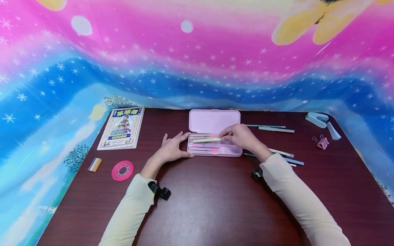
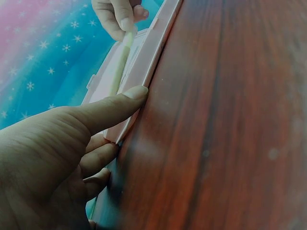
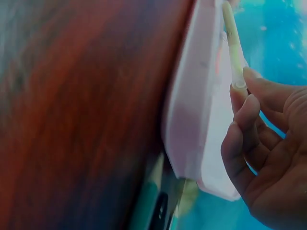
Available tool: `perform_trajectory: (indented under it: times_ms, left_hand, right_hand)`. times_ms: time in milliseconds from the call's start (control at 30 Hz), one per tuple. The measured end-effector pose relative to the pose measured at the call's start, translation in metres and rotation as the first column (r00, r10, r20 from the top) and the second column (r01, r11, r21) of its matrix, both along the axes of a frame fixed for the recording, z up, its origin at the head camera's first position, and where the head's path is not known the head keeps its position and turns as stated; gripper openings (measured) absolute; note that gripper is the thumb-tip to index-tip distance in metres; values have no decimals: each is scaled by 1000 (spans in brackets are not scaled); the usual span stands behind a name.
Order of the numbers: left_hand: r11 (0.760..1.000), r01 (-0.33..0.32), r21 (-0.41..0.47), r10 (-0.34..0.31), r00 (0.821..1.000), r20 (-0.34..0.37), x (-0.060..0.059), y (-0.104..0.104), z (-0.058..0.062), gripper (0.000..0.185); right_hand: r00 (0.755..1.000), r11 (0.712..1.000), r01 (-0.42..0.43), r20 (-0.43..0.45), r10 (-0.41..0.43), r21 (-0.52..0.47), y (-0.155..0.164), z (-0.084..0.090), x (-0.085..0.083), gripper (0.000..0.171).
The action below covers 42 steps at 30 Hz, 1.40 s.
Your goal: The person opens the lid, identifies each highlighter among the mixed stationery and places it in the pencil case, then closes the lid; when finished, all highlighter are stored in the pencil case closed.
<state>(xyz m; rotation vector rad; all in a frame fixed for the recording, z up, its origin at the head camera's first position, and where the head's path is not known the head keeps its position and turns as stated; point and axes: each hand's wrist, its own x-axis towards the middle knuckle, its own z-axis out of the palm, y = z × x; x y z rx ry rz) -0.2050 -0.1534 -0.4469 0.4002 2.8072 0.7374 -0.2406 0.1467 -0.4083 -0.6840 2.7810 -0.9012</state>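
Note:
A pink pencil case lies with its lid folded back, several pens in its tray. My left hand holds the case's left end, its thumb on the front rim and the fingers round the end. In my right hand, thumb and fingertips pinch one end of a pale yellow pen. That pen slants over the tray's back compartment; whether it touches the pens below, I cannot tell. Several pink-tipped pens lie in the front compartment.
Right of the case lie a green pen, a blue pen and pencils, partly behind the right arm. Farther right are a stapler and a pink binder clip. At left lie a book, pink tape and an eraser.

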Motion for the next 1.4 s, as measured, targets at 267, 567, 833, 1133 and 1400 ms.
perform_trajectory:
  times_ms: [267,567,833,1133,1400]
  left_hand:
    - [1000,4,2,-4,1000,0,0,2,0,96]
    - [1000,9,3,-9,1000,14,-1,1,1,97]
    - [1000,4,-2,-4,1000,-9,-1,-2,3,96]
    - [1000,13,13,-13,1000,9,1,1,3,96]
    - [1000,10,2,-10,1000,-2,1,1,1,96]
  right_hand:
    - [996,997,14,-84,-7,78,-11,-10,3,12]
    - [996,994,35,-81,-27,108,-13,-4,6,12]
    - [995,995,93,-28,-94,-33,22,9,-2,13]
    - [963,966,246,133,-234,-80,99,20,2,36]
    - [953,962,271,150,-265,-21,164,15,10,44]
